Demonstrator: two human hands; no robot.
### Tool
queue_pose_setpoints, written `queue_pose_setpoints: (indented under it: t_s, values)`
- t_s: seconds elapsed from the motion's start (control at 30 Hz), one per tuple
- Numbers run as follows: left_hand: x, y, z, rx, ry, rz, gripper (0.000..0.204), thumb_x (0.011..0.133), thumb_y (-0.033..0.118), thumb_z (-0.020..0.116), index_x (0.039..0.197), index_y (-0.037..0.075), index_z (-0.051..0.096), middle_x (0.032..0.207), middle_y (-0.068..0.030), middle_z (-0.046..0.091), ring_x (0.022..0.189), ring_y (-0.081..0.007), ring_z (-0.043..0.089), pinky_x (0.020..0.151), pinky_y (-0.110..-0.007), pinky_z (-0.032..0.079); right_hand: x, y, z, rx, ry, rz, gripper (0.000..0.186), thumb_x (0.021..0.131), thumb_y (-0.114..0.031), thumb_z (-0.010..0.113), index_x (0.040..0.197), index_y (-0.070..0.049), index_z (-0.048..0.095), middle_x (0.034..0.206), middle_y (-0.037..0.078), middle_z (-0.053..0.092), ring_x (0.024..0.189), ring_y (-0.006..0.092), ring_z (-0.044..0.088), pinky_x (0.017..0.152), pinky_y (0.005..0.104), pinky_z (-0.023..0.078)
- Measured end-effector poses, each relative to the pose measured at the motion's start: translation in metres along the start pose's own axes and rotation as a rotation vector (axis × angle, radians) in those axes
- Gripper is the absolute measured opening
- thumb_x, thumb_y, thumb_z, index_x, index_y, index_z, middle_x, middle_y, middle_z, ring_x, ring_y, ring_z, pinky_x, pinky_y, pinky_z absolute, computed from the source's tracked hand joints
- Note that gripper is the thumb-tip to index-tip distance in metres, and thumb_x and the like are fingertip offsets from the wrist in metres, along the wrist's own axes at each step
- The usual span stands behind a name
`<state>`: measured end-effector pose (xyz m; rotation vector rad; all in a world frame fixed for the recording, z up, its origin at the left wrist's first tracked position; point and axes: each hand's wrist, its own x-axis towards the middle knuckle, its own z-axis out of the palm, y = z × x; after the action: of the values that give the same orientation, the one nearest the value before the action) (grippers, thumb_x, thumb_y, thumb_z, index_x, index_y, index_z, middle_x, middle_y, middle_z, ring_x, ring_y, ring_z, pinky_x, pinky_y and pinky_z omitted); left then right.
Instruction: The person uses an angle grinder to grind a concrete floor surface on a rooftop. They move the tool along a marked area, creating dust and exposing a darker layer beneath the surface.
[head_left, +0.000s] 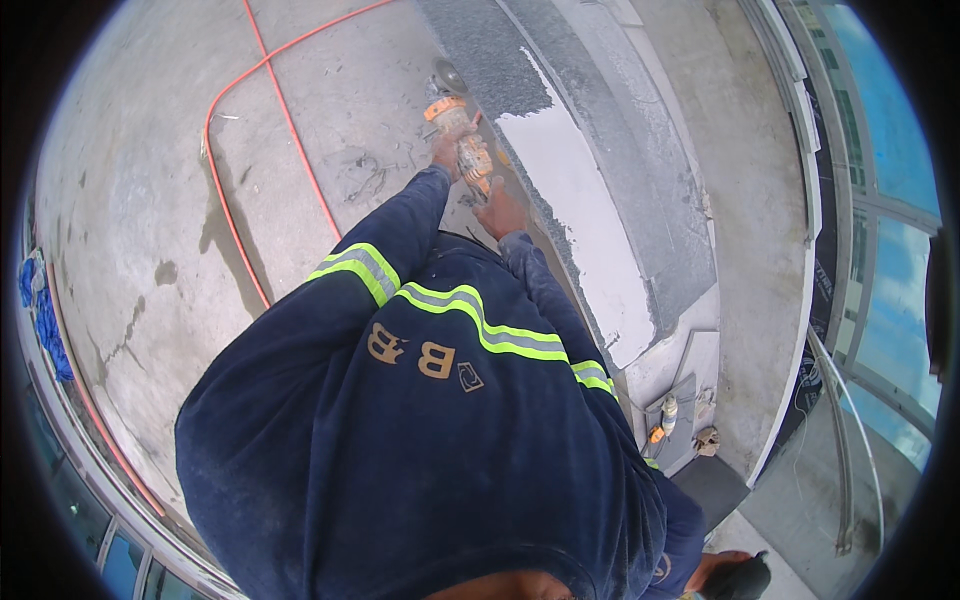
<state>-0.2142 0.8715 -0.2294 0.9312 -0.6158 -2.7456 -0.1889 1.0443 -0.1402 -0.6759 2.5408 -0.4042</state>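
Observation:
My left hand (446, 150) is closed around the front body of an orange, dust-covered angle grinder (472, 160). Behind it, my right hand (499, 215) grips the tool's rear end. The grinder's dark round disc (446, 76) sits at the left edge of a long speckled grey stone slab (470, 50); whether it touches the stone is unclear. An irregular white patch (590, 240) covers much of that slab. A second, dustier grey strip (660, 210) lies along its right side.
Red hoses (290, 130) cross the concrete floor (140, 220) on the left. Blue material (50, 330) lies at the far left. At lower right are grey tile pieces (690, 360), another orange tool (662, 425) and another person (700, 570). A glazed wall (890, 300) runs along the right.

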Motion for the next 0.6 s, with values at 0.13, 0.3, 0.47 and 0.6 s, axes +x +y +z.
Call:
queue_pose_setpoints:
  t_s: [0.13, 0.3, 0.47, 0.6]
  values:
    - [0.007, -0.001, -0.003, 0.000, -0.037, 0.017, 0.031, 0.081, 0.016, 0.068, 0.105, 0.002, 0.053, 0.080, -0.0158, 0.063, 0.068, -0.0294, 0.068, 0.061, -0.044, 0.059, 0.003, 0.001, 0.002, -0.001, 0.019, -0.002, 0.071, 0.076, -0.032, 0.076, 0.128, 0.000, 0.040, 0.100, 0.026, 0.067, 0.094, 0.0423, 0.065, 0.080, 0.0499, 0.051]
    - [0.005, -0.001, -0.002, -0.010, -0.041, 0.028, 0.031, 0.081, 0.017, 0.068, 0.105, 0.002, 0.054, 0.080, -0.0160, 0.063, 0.069, -0.0289, 0.068, 0.061, -0.043, 0.059, 0.003, 0.001, 0.003, -0.002, 0.027, 0.003, 0.072, 0.075, -0.032, 0.075, 0.129, 0.000, 0.040, 0.101, 0.026, 0.067, 0.094, 0.0422, 0.065, 0.081, 0.0499, 0.051]
    - [-0.005, 0.000, 0.004, 0.016, -0.017, 0.031, 0.031, 0.081, 0.018, 0.069, 0.104, 0.002, 0.054, 0.083, -0.0157, 0.064, 0.069, -0.0286, 0.069, 0.062, -0.043, 0.060, -0.003, 0.000, 0.001, 0.011, 0.028, 0.006, 0.070, 0.075, -0.033, 0.076, 0.127, -0.001, 0.041, 0.101, 0.025, 0.067, 0.094, 0.0420, 0.065, 0.080, 0.0498, 0.051]
    - [-0.013, 0.002, 0.007, 0.003, -0.011, 0.002, 0.031, 0.081, 0.017, 0.069, 0.104, 0.003, 0.054, 0.084, -0.0159, 0.064, 0.069, -0.0282, 0.069, 0.062, -0.043, 0.060, -0.006, -0.002, -0.003, 0.014, -0.022, 0.023, 0.070, 0.076, -0.033, 0.075, 0.127, 0.000, 0.039, 0.102, 0.027, 0.066, 0.096, 0.0429, 0.064, 0.082, 0.0501, 0.051]
